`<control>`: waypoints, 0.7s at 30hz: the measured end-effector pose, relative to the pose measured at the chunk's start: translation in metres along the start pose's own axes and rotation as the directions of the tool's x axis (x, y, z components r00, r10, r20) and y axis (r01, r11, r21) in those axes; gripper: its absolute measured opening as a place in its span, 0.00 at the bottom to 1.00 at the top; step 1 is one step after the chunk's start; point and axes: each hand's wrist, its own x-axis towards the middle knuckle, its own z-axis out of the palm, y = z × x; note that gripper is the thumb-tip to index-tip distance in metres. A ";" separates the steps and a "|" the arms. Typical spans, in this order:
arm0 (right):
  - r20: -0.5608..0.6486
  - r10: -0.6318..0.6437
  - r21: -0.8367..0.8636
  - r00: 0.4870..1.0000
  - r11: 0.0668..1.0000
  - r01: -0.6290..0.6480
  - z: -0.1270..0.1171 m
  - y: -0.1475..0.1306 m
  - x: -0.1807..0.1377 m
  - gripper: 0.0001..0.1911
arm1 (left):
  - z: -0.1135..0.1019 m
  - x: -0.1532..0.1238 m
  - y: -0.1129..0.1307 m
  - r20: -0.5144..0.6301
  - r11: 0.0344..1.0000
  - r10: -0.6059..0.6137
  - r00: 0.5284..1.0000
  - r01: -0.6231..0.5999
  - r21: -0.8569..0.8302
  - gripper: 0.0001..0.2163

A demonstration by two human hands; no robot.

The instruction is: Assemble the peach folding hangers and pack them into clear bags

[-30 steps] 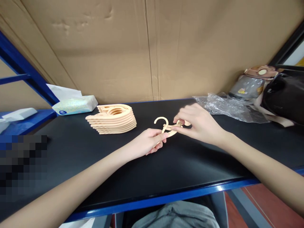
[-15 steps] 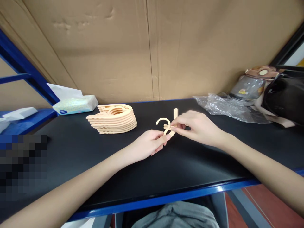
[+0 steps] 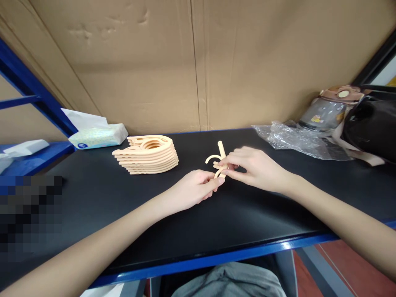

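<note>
Near the middle of the desk (image 3: 93, 206), a little toward its back edge, both hands are closed on one small peach folding hanger (image 3: 221, 149). The left hand (image 3: 193, 190) pinches its lower end between thumb and fingertips. The right hand (image 3: 252, 167) grips the middle with curled fingers. One arm of the hanger stands upright and the hook curves out to the left.

To my eye the step is swinging that arm on its joint. The next move would call for a firm left pinch while the right hand turns the arm.

A stack of hangers (image 3: 148, 156) lies to the left. A tissue pack (image 3: 97, 136) sits at the back left corner. Crumpled plastic (image 3: 293, 140), a jug (image 3: 324, 111) and a black bag (image 3: 371, 123) sit at the back right. Cardboard (image 3: 198, 62) lines the wall behind.
</note>
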 end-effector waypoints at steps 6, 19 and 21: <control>0.050 -0.004 -0.020 0.999 1.000 0.005 0.000 -0.001 0.000 0.13 | 0.000 0.000 0.000 0.010 0.999 0.023 1.000 -0.023 0.036 0.20; 0.079 0.179 0.030 0.981 0.983 -0.182 0.000 -0.006 -0.001 0.09 | -0.003 -0.003 0.004 0.130 0.870 0.276 0.952 -0.306 0.388 0.10; 0.070 0.198 0.013 0.978 0.980 -0.200 -0.001 -0.006 -0.001 0.07 | -0.004 -0.004 0.005 0.137 0.856 0.288 0.948 -0.319 0.407 0.09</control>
